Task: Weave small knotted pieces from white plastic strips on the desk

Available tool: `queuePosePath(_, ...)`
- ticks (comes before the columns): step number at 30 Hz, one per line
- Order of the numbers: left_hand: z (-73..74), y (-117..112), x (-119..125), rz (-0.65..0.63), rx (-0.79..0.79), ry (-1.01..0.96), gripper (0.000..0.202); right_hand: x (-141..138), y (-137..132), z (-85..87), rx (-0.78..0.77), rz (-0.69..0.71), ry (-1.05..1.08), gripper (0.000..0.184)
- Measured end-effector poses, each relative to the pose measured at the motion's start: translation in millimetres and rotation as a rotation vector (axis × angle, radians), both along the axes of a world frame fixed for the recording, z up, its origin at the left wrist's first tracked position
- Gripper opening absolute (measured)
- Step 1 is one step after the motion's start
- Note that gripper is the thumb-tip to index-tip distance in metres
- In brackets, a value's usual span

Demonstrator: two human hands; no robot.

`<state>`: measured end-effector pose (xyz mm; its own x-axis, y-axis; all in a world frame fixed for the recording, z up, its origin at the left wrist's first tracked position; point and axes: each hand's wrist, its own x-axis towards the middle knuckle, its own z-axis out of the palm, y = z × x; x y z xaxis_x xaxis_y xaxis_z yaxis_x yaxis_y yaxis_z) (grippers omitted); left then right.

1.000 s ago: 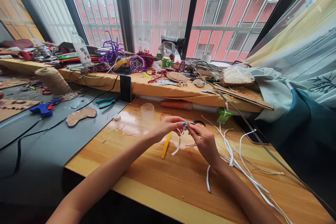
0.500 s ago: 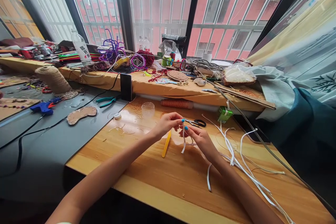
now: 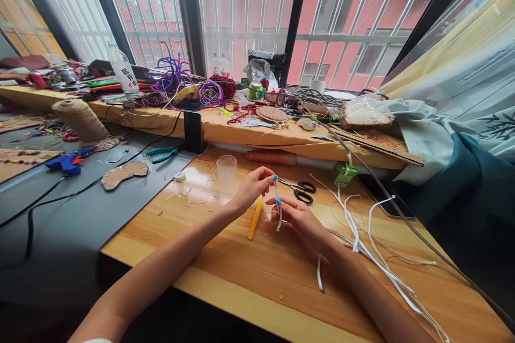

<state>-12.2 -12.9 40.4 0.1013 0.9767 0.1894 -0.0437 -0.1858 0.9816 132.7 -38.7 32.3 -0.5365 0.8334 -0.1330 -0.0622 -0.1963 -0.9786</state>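
Observation:
Both hands meet over the wooden table, working on a thin white cord (image 3: 279, 223). My left hand (image 3: 254, 187) pinches the cord's upper part between thumb and fingertips. Just below and to the right, my right hand (image 3: 295, 216) is closed on the same cord, whose end hangs down past the thumb. Part of the cord is hidden behind the fingers. Black-handled scissors (image 3: 302, 196) lie behind my right hand. A yellow stick (image 3: 255, 220) rests on the table beneath my left hand. More white cords (image 3: 374, 260) stretch across the table's right side, past my right forearm.
A clear round container (image 3: 226, 166) and an orange thread spool (image 3: 270, 157) sit at the back. Teal pliers (image 3: 162, 154), a blue glue gun (image 3: 66, 163) and a twine cone (image 3: 80, 120) are at left. A small green box (image 3: 345, 173) and a grey cable (image 3: 376, 178) are at right.
My hands have shifted slightly left, the left one rising above the right, with the cord stretched between them. More of the scissors shows now.

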Motion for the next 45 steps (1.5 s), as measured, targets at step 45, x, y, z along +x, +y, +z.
queuePosePath(45, -5.3, 9.9, -6.3, 0.115, 0.004, -0.015, 0.022, -2.2, 11.8, -11.7, -0.177, -0.046, -0.06, 0.022)
